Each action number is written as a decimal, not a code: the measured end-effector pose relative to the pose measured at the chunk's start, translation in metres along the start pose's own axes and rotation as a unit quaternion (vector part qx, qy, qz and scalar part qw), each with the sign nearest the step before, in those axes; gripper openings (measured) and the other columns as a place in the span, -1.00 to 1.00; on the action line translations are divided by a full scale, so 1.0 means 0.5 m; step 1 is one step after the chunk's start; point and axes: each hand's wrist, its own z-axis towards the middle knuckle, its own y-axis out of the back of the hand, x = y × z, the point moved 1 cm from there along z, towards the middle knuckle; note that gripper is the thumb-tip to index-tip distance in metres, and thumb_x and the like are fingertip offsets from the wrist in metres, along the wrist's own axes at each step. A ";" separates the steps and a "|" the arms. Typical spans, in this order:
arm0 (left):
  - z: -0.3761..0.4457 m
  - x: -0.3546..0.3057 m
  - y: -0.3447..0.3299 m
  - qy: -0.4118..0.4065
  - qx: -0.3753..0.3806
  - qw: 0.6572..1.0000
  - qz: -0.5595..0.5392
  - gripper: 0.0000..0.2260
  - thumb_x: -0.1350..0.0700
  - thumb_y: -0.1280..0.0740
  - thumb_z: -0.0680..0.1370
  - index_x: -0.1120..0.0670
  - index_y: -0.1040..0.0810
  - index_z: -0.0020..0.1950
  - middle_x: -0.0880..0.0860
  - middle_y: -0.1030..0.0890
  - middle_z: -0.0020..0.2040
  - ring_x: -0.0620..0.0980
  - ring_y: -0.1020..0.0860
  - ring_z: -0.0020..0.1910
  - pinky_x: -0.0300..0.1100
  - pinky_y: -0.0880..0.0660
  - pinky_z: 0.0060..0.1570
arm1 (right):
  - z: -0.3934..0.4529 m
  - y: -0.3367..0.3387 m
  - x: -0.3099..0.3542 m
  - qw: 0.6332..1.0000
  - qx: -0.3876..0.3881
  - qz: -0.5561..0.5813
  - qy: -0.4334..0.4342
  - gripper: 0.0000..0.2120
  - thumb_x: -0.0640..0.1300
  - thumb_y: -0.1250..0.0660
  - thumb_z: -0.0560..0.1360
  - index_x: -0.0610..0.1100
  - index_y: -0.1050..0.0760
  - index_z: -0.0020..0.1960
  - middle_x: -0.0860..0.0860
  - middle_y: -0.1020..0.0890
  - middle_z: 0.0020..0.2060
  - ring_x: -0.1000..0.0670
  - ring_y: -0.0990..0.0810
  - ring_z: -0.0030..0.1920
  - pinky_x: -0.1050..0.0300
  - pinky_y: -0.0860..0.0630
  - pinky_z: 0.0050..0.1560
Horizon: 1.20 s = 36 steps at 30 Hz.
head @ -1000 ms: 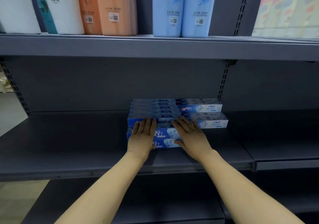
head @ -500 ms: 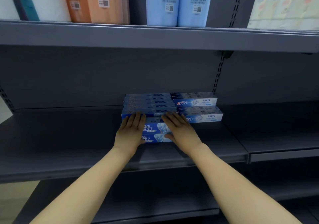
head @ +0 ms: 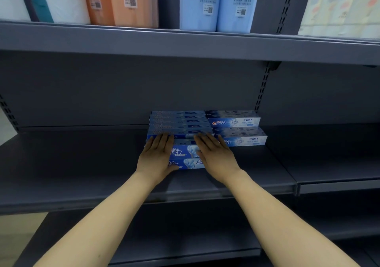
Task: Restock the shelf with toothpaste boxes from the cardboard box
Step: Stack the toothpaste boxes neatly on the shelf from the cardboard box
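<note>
Two hands flat, fingers straight: left hand (head: 156,157) and right hand (head: 216,156) press the front toothpaste boxes (head: 186,157) on the grey shelf (head: 82,168), paler boxes (head: 239,130) at two o'clock.

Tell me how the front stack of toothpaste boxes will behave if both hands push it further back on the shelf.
The front toothpaste boxes look like stiff, flat-sided cartons, so they should slide, not roll. They lie stacked, so the top one may shift over the lower unless the left hand and right hand press evenly. The shelf looks smooth; likely little resistance.
</note>
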 end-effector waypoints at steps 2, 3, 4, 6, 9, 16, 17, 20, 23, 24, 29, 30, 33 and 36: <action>0.001 -0.002 0.001 0.002 -0.008 1.000 -0.013 -0.20 -0.32 -0.11 0.51 0.15 0.05 0.56 0.09 -0.02 0.56 0.04 0.00 0.54 -0.08 0.14 0.49 | 0.006 -0.002 -0.002 1.000 0.014 0.010 0.011 -0.60 -0.11 -0.18 0.58 -0.17 -0.40 0.39 -0.10 -0.52 0.31 -0.15 -0.46 0.34 -0.12 -0.31 0.36; 0.002 -0.003 -0.001 0.007 -0.008 1.000 -0.014 -0.17 -0.38 0.03 0.49 0.15 0.06 0.56 0.09 -0.01 0.56 0.03 0.02 0.55 -0.09 0.16 0.49 | 0.010 -0.001 -0.004 0.999 0.036 0.022 0.009 -0.57 -0.13 -0.15 0.62 -0.16 -0.27 0.47 -0.09 -0.39 0.42 -0.14 -0.30 0.45 -0.07 -0.14 0.46; 0.005 -0.004 -0.002 0.014 -0.006 1.000 -0.011 -0.14 -0.42 0.16 0.44 0.14 0.08 0.56 0.08 0.01 0.57 0.02 0.04 0.55 -0.10 0.19 0.48 | 0.016 -0.001 -0.006 0.998 0.048 0.031 0.003 -0.54 -0.12 -0.09 0.65 -0.13 -0.14 0.52 -0.06 -0.26 0.49 -0.11 -0.15 0.51 -0.01 0.00 0.50; 0.012 -0.005 -0.005 0.024 0.006 1.000 -0.006 -0.13 -0.42 0.23 0.42 0.13 0.14 0.56 0.06 0.09 0.57 0.00 0.10 0.55 -0.12 0.25 0.46 | 0.024 -0.005 -0.006 0.998 0.051 0.040 -0.005 -0.53 -0.12 -0.04 0.66 -0.11 -0.06 0.54 -0.04 -0.17 0.52 -0.07 -0.04 0.54 0.04 0.08 0.51; 0.025 -0.004 -0.006 0.026 0.027 0.999 -0.010 -0.16 -0.41 0.21 0.46 0.13 0.21 0.55 0.06 0.16 0.57 -0.01 0.17 0.54 -0.12 0.29 0.45 | 0.035 -0.012 -0.005 0.998 0.034 0.055 -0.025 -0.54 -0.19 -0.19 0.61 -0.18 -0.23 0.49 -0.14 -0.33 0.44 -0.15 -0.19 0.49 -0.04 -0.10 0.48; 0.047 0.002 -0.009 0.028 0.070 0.997 -0.009 -0.19 -0.37 0.09 0.52 0.14 0.26 0.54 0.05 0.21 0.56 -0.02 0.23 0.53 -0.11 0.33 0.46 | 0.050 -0.027 -0.004 0.996 0.024 0.065 -0.055 -0.52 -0.27 -0.48 0.39 -0.21 -0.50 0.29 -0.24 -0.55 0.23 -0.27 -0.48 0.30 -0.19 -0.40 0.27; 0.048 0.001 -0.009 0.029 0.076 0.997 -0.012 -0.14 -0.43 0.16 0.46 0.13 0.27 0.54 0.05 0.22 0.56 -0.03 0.24 0.53 -0.12 0.35 0.45 | 0.050 -0.026 -0.001 0.995 0.037 0.065 -0.059 -0.52 -0.26 -0.37 0.49 -0.19 -0.39 0.39 -0.22 -0.45 0.34 -0.24 -0.35 0.41 -0.15 -0.26 0.39; 0.048 0.001 0.001 0.038 0.101 0.994 -0.013 -0.05 -0.50 0.23 0.37 0.13 0.28 0.53 0.05 0.23 0.56 -0.02 0.24 0.53 -0.11 0.36 0.43 | 0.052 -0.022 0.000 0.994 0.069 0.051 -0.074 -0.51 -0.18 -0.12 0.64 -0.12 -0.09 0.54 -0.13 -0.13 0.52 -0.12 0.00 0.54 0.00 0.08 0.52; 0.048 -0.018 0.020 0.071 0.112 0.990 0.037 -0.17 -0.39 0.09 0.51 0.13 0.28 0.54 0.05 0.23 0.56 0.00 0.23 0.53 -0.02 0.30 0.49 | 0.049 0.011 0.019 0.988 0.121 0.015 -0.100 -0.48 -0.09 -0.04 0.66 -0.12 0.04 0.56 -0.08 0.02 0.55 -0.09 0.13 0.55 -0.01 0.18 0.52; 0.049 -0.030 0.027 0.080 0.111 0.989 0.046 -0.17 -0.39 0.09 0.51 0.14 0.28 0.53 0.06 0.24 0.55 0.01 0.24 0.53 -0.01 0.30 0.49 | 0.046 0.022 0.025 0.985 0.132 0.007 -0.115 -0.46 -0.04 -0.01 0.66 -0.14 0.09 0.56 -0.07 0.07 0.55 -0.08 0.15 0.55 -0.01 0.20 0.52; 0.021 -0.107 0.045 0.064 0.066 0.996 0.005 -0.26 -0.30 0.07 0.58 0.17 0.19 0.55 0.10 0.15 0.56 0.03 0.16 0.54 -0.03 0.23 0.50 | -0.028 0.046 0.036 0.989 0.012 0.012 -0.147 -0.39 -0.02 -0.28 0.55 -0.31 -0.21 0.47 -0.20 -0.29 0.46 -0.15 -0.22 0.49 -0.08 -0.11 0.48; 0.004 -0.123 0.042 0.054 0.043 0.998 0.006 -0.29 -0.26 0.05 0.59 0.19 0.15 0.55 0.12 0.09 0.57 0.04 0.11 0.55 -0.03 0.21 0.50 | -0.051 0.046 0.031 0.989 -0.017 0.001 -0.148 -0.40 -0.05 -0.43 0.43 -0.33 -0.40 0.35 -0.22 -0.47 0.33 -0.19 -0.41 0.37 -0.12 -0.30 0.38; -0.048 -0.171 0.017 0.041 -0.014 0.999 -0.006 -0.32 -0.22 0.03 0.60 0.20 0.04 0.55 0.17 -0.05 0.55 0.09 -0.02 0.54 -0.02 0.12 0.50 | -0.139 0.037 0.010 0.987 -0.034 -0.014 -0.157 -0.49 -0.07 -0.48 0.35 -0.34 -0.54 0.20 -0.24 -0.59 0.17 -0.20 -0.57 0.21 -0.18 -0.46 0.21; -0.103 -0.216 -0.031 0.029 -0.017 0.999 -0.007 -0.29 -0.26 0.15 0.56 0.23 -0.11 0.52 0.19 -0.16 0.52 0.12 -0.14 0.51 0.00 0.02 0.49 | -0.231 0.026 -0.008 0.985 -0.033 -0.035 -0.163 -0.52 -0.07 -0.37 0.45 -0.34 -0.49 0.26 -0.23 -0.54 0.25 -0.20 -0.52 0.28 -0.17 -0.42 0.27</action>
